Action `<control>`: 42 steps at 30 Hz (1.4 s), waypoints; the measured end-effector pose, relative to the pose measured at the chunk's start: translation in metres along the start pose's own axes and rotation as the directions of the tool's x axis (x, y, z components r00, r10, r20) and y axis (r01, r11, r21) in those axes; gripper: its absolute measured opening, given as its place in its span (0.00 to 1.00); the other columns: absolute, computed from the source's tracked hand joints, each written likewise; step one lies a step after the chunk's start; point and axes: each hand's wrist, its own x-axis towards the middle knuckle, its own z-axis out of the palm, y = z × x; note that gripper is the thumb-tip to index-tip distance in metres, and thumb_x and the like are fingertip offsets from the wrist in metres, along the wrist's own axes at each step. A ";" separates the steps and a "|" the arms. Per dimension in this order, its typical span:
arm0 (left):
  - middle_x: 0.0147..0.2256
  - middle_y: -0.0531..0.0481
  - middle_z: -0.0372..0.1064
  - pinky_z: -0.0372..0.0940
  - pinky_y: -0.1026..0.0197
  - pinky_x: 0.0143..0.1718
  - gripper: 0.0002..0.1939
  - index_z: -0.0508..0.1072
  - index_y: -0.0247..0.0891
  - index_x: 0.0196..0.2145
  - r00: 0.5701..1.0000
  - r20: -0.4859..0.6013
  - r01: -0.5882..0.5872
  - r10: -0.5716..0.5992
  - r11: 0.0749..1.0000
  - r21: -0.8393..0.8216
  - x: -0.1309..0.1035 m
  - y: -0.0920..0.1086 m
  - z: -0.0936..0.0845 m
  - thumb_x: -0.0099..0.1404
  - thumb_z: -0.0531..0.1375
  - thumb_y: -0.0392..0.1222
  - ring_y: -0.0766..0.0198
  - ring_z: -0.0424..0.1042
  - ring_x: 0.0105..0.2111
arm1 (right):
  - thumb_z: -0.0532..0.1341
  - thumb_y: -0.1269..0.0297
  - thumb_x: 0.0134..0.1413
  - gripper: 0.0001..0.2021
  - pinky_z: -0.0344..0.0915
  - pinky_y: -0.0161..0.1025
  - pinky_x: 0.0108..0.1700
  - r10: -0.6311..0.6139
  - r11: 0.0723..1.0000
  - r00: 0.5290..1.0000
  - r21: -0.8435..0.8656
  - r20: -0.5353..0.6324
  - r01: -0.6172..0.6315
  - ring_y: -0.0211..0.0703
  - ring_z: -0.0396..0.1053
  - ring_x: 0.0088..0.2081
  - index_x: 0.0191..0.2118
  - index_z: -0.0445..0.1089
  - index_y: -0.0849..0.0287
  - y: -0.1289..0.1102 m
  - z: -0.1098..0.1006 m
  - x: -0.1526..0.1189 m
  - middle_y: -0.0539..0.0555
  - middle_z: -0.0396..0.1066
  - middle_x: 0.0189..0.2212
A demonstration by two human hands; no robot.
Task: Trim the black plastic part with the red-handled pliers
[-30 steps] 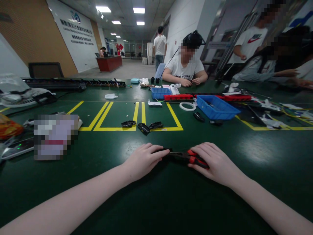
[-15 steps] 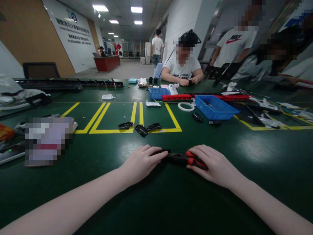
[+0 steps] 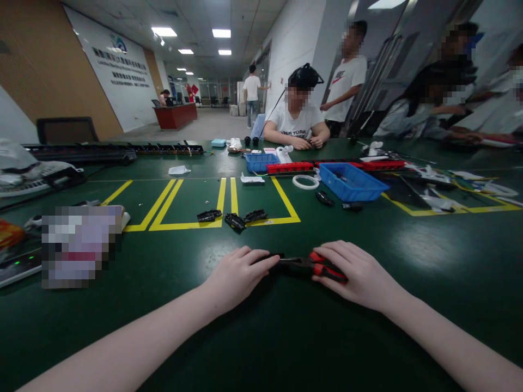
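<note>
My right hand is closed round the red and black handles of a pair of pliers, whose dark jaws point left. My left hand pinches a small black part, mostly covered by its fingers. The tips of the pliers meet this part beside my left fingertips. Beyond my hands, a black piece lies on the yellow tape, with a second black piece and a third one to its right.
A large blue bin, a small blue bin and a white ring stand farther back on the green table. A blurred package lies at left. Across the table sits a person in a headset.
The camera view has shifted slightly, and the background people have moved within it. Both hands keep nearly the same pose, with the pliers still at the black part.
</note>
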 end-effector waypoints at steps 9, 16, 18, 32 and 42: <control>0.56 0.46 0.72 0.74 0.50 0.48 0.19 0.69 0.40 0.59 1.000 0.001 0.031 -0.031 0.998 -0.053 -0.001 -0.001 0.002 0.72 0.57 0.34 0.56 0.74 0.48 | 0.58 0.55 0.64 0.18 0.72 0.45 0.40 -0.016 0.999 1.000 -0.047 -0.022 0.015 0.50 0.75 0.40 0.52 0.70 0.63 -0.002 -0.002 -0.001 0.62 0.76 0.43; 0.56 0.47 0.73 0.75 0.49 0.47 0.18 0.71 0.40 0.58 1.000 0.004 0.028 -0.028 0.998 -0.050 0.000 0.000 0.000 0.72 0.57 0.33 0.55 0.75 0.47 | 0.60 0.55 0.63 0.18 0.72 0.45 0.41 0.009 0.999 1.000 -0.035 -0.012 -0.010 0.50 0.75 0.42 0.51 0.70 0.62 -0.003 -0.006 -0.001 0.62 0.77 0.43; 0.57 0.47 0.72 0.75 0.49 0.47 0.19 0.71 0.41 0.59 1.000 0.000 0.029 -0.029 0.999 -0.046 -0.001 0.000 0.000 0.72 0.57 0.33 0.55 0.75 0.47 | 0.61 0.55 0.62 0.18 0.73 0.45 0.40 0.018 1.000 1.000 -0.023 -0.012 -0.019 0.50 0.76 0.41 0.51 0.71 0.62 -0.003 -0.007 -0.001 0.62 0.77 0.43; 0.57 0.47 0.72 0.74 0.49 0.50 0.15 0.72 0.40 0.56 0.999 0.005 0.041 -0.041 0.997 -0.058 -0.002 0.001 0.002 0.73 0.56 0.34 0.56 0.75 0.49 | 0.63 0.55 0.60 0.18 0.74 0.45 0.41 0.106 0.992 0.993 0.069 0.059 -0.110 0.49 0.76 0.41 0.50 0.71 0.61 -0.017 -0.004 -0.003 0.61 0.77 0.43; 0.56 0.48 0.72 0.72 0.49 0.52 0.18 0.70 0.42 0.57 0.995 0.021 0.103 -0.101 0.966 -0.236 -0.002 -0.003 0.001 0.71 0.59 0.34 0.56 0.72 0.52 | 0.61 0.54 0.61 0.17 0.72 0.45 0.41 0.078 0.996 0.994 0.032 0.076 -0.081 0.50 0.75 0.41 0.50 0.71 0.59 -0.012 -0.008 -0.002 0.61 0.76 0.43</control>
